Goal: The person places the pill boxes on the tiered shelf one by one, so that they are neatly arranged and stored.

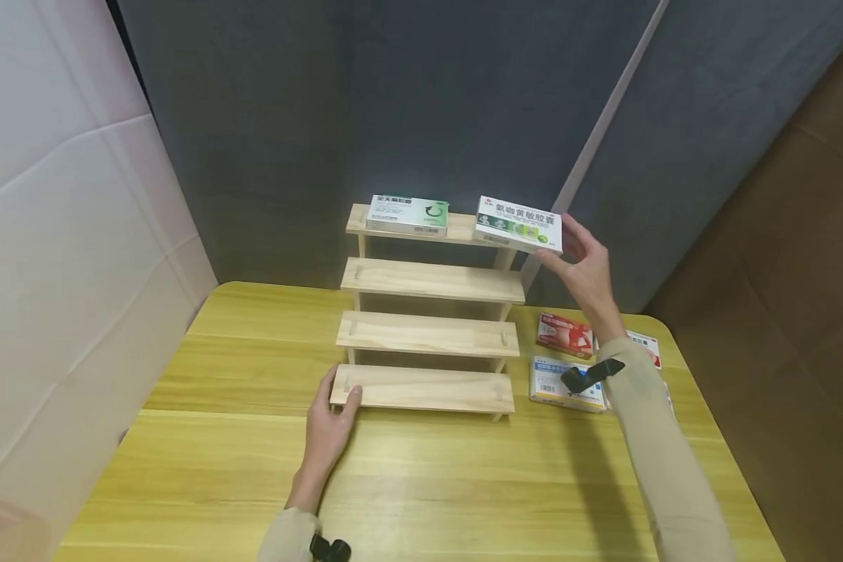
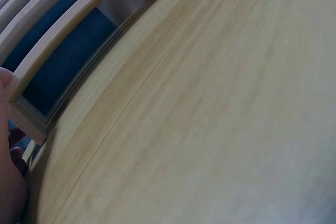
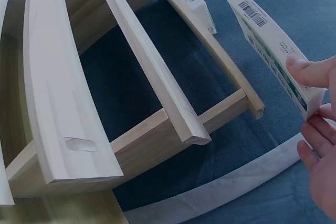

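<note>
A wooden four-step rack stands on the table. My left hand grips the left end of its lowest step, thumb on top; the left wrist view shows part of that hand at the rack's corner. My right hand pinches a white and green box by its right end, over the right part of the top step. In the right wrist view a gap shows between this box and the top step. Another white and green box lies on the top step's left part.
Right of the rack on the table lie a red box, a blue and white box and a white box, partly behind my right arm. A grey curtain hangs behind the rack.
</note>
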Available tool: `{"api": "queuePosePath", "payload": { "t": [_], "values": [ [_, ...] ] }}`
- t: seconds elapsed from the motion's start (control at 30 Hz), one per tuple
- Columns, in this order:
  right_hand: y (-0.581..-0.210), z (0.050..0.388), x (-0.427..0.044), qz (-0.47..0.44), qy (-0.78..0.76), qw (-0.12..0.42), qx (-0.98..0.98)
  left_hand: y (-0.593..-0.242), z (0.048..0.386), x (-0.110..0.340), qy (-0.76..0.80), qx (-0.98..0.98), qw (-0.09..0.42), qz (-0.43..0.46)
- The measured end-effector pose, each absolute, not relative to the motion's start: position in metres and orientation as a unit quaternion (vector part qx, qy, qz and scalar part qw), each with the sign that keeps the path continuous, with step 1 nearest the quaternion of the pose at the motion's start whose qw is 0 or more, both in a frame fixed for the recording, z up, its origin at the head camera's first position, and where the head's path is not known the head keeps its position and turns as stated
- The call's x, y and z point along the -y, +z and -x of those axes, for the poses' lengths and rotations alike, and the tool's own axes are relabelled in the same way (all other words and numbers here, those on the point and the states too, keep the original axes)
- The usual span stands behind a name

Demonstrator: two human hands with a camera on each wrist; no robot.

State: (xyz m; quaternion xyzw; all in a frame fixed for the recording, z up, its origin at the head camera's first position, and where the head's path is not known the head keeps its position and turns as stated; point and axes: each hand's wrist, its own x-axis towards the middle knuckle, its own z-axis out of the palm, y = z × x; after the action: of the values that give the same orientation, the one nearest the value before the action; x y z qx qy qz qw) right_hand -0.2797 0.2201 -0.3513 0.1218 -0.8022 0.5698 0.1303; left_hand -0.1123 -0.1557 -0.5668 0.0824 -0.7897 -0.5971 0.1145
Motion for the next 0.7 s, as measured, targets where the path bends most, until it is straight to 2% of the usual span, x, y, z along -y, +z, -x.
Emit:
{"api": "queuePosePath", "payload": {
  "t": [0.7],
  "values": [
    [-0.346,0.306,-0.21,-0.14,0.572,0.094,0.803,-0.564,0.108,0.15,-0.611,0.781,0.108,-0.074]
  ]
}}
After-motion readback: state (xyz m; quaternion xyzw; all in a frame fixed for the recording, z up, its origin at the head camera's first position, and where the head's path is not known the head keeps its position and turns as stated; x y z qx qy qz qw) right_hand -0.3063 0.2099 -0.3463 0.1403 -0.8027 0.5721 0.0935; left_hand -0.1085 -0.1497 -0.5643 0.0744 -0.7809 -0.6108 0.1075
